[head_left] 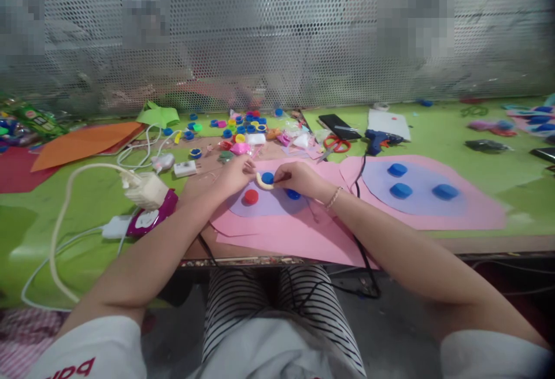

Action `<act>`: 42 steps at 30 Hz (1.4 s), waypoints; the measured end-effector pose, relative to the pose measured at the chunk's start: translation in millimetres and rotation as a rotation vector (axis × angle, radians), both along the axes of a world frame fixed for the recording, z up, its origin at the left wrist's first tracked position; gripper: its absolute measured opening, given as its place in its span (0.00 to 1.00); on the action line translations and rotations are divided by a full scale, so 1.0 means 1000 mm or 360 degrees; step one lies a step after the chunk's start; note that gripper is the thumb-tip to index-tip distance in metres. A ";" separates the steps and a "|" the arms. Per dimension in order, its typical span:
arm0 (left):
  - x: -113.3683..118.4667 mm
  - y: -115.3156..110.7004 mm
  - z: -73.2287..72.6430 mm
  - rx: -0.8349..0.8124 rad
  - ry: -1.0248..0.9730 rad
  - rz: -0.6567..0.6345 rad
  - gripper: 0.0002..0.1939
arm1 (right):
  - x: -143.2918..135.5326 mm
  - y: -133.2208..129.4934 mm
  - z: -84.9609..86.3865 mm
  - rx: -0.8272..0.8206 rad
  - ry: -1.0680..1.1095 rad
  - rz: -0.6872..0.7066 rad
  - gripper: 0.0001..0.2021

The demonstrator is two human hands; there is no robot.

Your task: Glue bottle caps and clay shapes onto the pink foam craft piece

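A curved cream strip [263, 184] bends around the lower left of a blue bottle cap [267, 178]. My right hand [301, 179] pinches its right end, with the fingertips just beside the cap. At the strip's upper left end, my left hand [239, 175] has its fingers curled together on it; the exact contact is small and partly hidden. Under both hands lies a lilac paper shape [247, 208] on pink paper [277, 231]. A red bottle cap [251, 197] sits to the lower left, and another blue cap [293, 194] shows partly below my right hand.
Right of my hands, several blue caps [401, 190] rest on another lilac-and-pink paper piece [477, 211]. Behind are scissors [337, 144], a blue glue gun [384, 140], a phone [339, 126] and scattered caps. A black cable [358, 194] crosses the paper; a purple power strip [154, 214] lies left.
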State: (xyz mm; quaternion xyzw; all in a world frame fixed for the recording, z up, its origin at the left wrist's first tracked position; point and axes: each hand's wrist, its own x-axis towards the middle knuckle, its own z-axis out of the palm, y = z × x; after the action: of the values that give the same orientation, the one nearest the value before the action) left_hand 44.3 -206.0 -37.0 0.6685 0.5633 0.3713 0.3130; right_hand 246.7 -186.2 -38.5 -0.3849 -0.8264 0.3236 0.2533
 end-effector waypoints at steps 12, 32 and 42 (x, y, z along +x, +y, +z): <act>0.002 -0.012 0.030 -0.0648 -0.0927 0.0102 0.11 | 0.006 -0.002 0.011 -0.0426 0.0386 0.0123 0.07; 0.004 -0.005 0.015 -0.0196 -0.0728 -0.0189 0.15 | -0.002 -0.017 0.021 -0.0333 0.0422 0.0065 0.11; 0.017 -0.019 0.027 -0.0222 -0.0636 -0.0175 0.29 | -0.003 -0.013 0.019 -0.0380 0.0578 0.0083 0.12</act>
State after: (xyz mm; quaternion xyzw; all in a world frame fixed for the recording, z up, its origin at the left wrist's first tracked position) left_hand 61.3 -224.8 -10.1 0.5881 0.4770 0.4390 0.4837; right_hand 243.9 -199.0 -19.5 -0.3261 -0.7327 0.4897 0.3422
